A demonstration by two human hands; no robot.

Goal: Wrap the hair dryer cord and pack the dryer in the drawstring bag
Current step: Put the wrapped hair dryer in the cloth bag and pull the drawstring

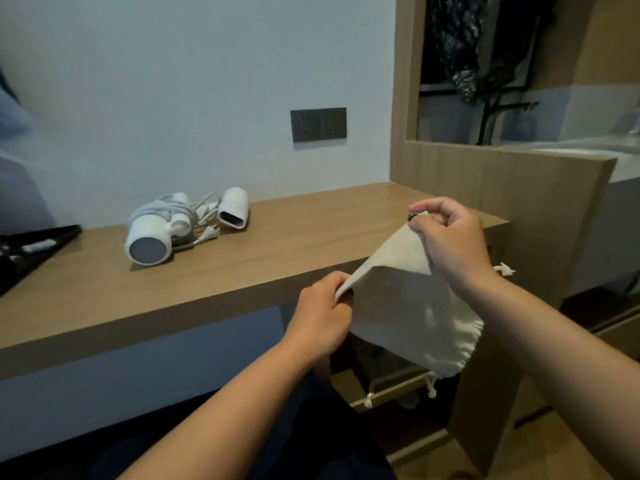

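Holding the bag up at the desk's front edge — left hand pinches one corner, right hand pinches another | bag: plain beige cloth, knotted white drawstrings dangling | dryer: smooth white, cord wound round it, lying on wood-grain desk — no readable writing.

I have a single view, from the camera worn on the head, wide-angle and tilted forward and down. It sits close above both forearms, which enter from the bottom edge, so the left hand and right hand fill the near foreground. Beyond them it faces the wooden desk and the white wall; straight lines bow near the edges.
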